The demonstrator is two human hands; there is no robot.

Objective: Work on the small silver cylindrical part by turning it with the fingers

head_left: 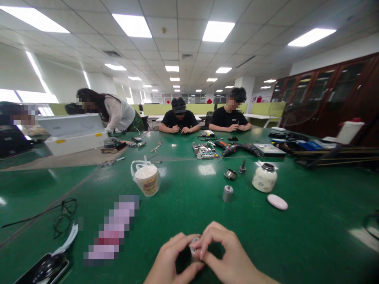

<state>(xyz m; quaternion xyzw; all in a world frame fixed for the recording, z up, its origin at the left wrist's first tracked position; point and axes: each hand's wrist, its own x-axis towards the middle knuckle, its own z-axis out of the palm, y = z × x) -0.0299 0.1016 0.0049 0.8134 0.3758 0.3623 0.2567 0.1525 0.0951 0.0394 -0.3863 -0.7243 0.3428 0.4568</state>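
Note:
Near the table's front edge, my left hand (174,256) and my right hand (220,248) meet with fingertips pinched around a small silvery metal part (194,245). My fingers cover most of it, so its exact kind cannot be made out. Beyond my hands stands a grey metal cylinder (227,194), apart from them. A hollow metal ring (230,174) lies on its side behind the cylinder. Next to the ring, a dark part with a shaft (242,167), resembling a motor rotor, stands upright.
The green table (177,221) bears a cream jar (264,178), a pink oval object (277,201), a bagged cup (146,179), glasses (65,215), a circuit board (205,150) and a power drill (237,148). A white box (75,144) stands left. Several people work across the table.

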